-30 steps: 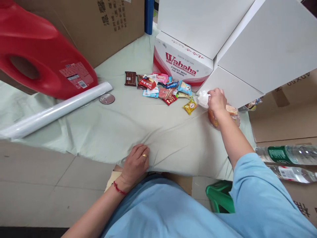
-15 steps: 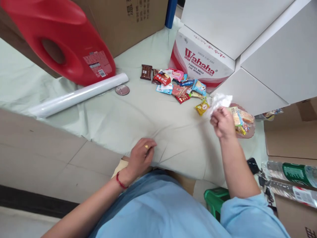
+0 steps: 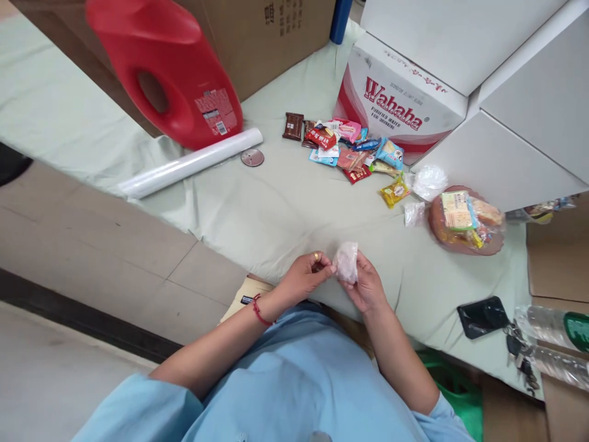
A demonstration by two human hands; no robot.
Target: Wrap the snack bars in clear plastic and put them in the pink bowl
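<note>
In front of my body I hold a small, crumpled translucent plastic bag (image 3: 346, 261). My right hand (image 3: 369, 287) grips its right side between thumb and fingers. At its left edge the fingertips of my left hand (image 3: 307, 274) are pinched together on the plastic. Beyond my hands, a white plastic bundle (image 3: 429, 182) and a small folded clear piece (image 3: 415, 214) lie beside a yellow snack packet (image 3: 394, 191). A pinkish clear plate (image 3: 437, 235) to the right bears several wrapped snacks.
A pile of wrapped snacks (image 3: 352, 159) lies before the Wahaha carton (image 3: 391, 104). At the left are a red jug (image 3: 184, 67), a plastic film roll (image 3: 193, 162) and a round disc (image 3: 253, 158). A phone (image 3: 483, 317), keys (image 3: 524, 362) and bottles (image 3: 552, 325) are at the right.
My right hand has come back from beside the plate to the front of my body with a plastic bag. My left hand has moved to meet it and pinches the bag's edge.
</note>
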